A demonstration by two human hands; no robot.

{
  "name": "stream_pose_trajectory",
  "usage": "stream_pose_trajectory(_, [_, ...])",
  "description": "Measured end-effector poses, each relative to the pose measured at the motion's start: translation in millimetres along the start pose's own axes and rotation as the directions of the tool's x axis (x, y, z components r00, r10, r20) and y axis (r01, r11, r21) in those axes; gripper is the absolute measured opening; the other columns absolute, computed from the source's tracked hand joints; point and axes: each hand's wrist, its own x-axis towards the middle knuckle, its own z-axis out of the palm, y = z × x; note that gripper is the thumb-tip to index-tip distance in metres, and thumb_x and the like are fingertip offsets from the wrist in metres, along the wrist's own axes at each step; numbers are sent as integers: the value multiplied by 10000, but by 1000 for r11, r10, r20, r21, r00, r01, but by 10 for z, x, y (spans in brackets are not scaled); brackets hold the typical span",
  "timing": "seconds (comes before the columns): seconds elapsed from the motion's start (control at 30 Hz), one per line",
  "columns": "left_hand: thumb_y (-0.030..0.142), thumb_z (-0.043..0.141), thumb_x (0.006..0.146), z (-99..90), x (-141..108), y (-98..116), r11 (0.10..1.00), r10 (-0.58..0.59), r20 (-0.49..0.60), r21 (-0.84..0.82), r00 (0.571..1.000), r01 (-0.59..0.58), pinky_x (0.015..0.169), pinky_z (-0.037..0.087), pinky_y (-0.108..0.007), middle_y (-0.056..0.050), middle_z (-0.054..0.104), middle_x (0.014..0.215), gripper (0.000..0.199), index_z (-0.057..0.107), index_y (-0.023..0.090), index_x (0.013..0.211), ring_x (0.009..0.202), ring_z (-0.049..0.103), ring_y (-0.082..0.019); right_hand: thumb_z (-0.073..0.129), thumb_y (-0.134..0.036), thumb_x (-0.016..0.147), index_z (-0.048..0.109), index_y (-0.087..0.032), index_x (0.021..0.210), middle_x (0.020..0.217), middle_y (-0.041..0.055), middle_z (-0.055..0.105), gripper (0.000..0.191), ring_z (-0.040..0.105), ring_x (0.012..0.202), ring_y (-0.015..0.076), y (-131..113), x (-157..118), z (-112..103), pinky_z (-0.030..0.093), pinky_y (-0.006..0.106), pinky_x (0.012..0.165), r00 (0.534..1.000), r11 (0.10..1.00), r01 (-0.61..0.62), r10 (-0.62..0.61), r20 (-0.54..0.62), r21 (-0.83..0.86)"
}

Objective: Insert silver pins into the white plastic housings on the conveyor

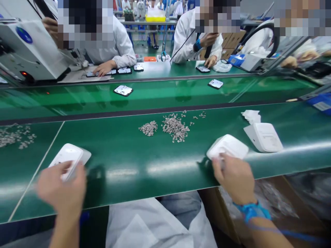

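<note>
My left hand (63, 187), blurred by motion, grips the near edge of a white plastic housing (69, 153), tilted over the left part of the green table. Behind that housing shows another white piece; whether the two are joined I cannot tell. At the right, the fingers of my right hand (234, 175) are closed on the near edge of another white plastic housing (229, 146). A blue band (254, 210) is around my right wrist. Between the hands, farther back, small metal screws lie in a little heap (148, 128) and a larger heap (176, 127).
More white housings (267, 137) rest at the right beside crumpled white paper (251, 116). Another screw pile (15, 136) lies far left. Beyond a dark ledge, a green belt carries dark-edged white panels (123, 90). Two co-workers in white coats sit opposite. An open carton (287, 196) stands below right.
</note>
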Motion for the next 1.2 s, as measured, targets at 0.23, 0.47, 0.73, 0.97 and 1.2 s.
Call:
stream_pose_trajectory(0.23, [151, 491, 1000, 1393, 144, 1893, 625, 779, 387, -413, 494, -663, 692, 407, -320, -46, 650, 934, 208, 688, 212, 1020, 820, 586, -178, 459, -389, 1043, 585, -147, 1072, 863, 68, 620, 275, 544, 740, 204, -1202, 246, -505, 365, 331, 683, 966, 845, 104, -211, 149, 524])
stream_pose_trajectory(0.47, [187, 538, 983, 1977, 369, 1957, 581, 809, 390, -409, 441, -704, 694, 342, -355, -49, 659, 966, 177, 712, 204, 952, 884, 578, -196, 460, -376, 1039, 560, -164, 959, 837, 63, 597, 247, 537, 698, 195, -1374, 349, -527, 363, 331, 640, 938, 805, 25, -224, 263, 593])
stream_pose_trajectory(0.73, [183, 540, 983, 1946, 341, 1941, 541, 839, 334, -422, 430, -728, 694, 308, -338, -54, 648, 1031, 220, 738, 255, 1048, 899, 564, -192, 506, -352, 1022, 567, -169, 1041, 816, 42, 606, 194, 579, 715, 202, -1308, 384, -536, 383, 324, 630, 920, 778, 15, -256, 296, 628])
stream_pose_trajectory(0.97, [147, 518, 1001, 1843, 318, 1913, 489, 872, 221, -421, 437, -763, 713, 333, -335, -49, 665, 986, 199, 695, 176, 915, 864, 561, -172, 550, -298, 1004, 598, -163, 1116, 923, 54, 683, 182, 634, 779, 166, -971, 449, -619, 480, 312, 728, 979, 656, -6, -151, 139, 755])
stream_pose_trajectory(1.2, [118, 548, 954, 904, -118, 2082, 420, 880, -80, -330, 468, -846, 625, 282, -364, -53, 618, 793, 152, 649, 142, 844, 663, 468, -174, 675, -260, 916, 681, -173, 992, 905, 42, 696, 115, 648, 764, 134, -702, 612, -605, 546, 264, 715, 943, 322, -257, -122, 310, 911])
